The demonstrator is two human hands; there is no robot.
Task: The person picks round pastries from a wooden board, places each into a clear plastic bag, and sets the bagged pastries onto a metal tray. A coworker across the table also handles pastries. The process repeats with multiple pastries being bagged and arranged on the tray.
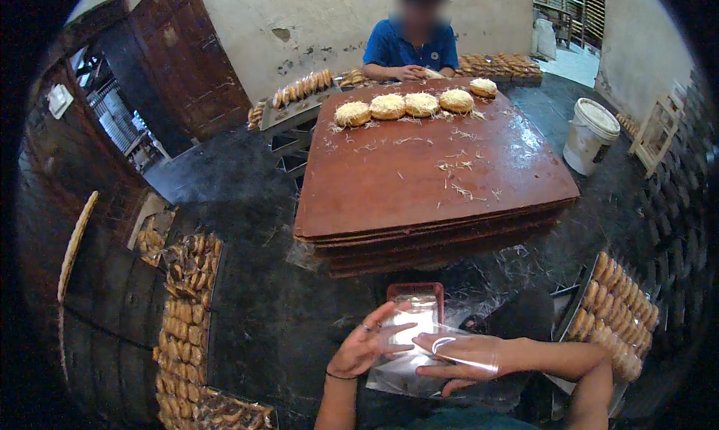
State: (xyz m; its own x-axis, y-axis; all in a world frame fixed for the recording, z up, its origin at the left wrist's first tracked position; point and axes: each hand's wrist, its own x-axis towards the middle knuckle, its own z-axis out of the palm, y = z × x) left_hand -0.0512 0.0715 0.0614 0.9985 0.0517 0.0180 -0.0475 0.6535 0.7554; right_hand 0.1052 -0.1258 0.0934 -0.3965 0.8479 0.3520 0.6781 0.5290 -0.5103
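My left hand point(362, 346) has its fingers spread beside a stack of clear plastic bags point(401, 374); a ring and a dark wrist cord are on it. Clear, shiny plastic covers my right hand point(463, 356), which seems to be inside a bag up to the wrist. Its fingers are apart and reach toward my left hand. Under and beyond both hands is a red plastic tray point(414, 287) with bright, glare-washed plastic in it. Whether my left fingers touch the plastic cannot be told.
Ahead stands a low brown board stack point(393, 188) bearing several cheese-topped buns point(387, 106) and loose shreds. A person in blue point(413, 48) sits behind it. Bagged bread point(185, 329) lines the left; a tray of bagged bread point(615, 306) lies right, near a white bucket point(587, 138).
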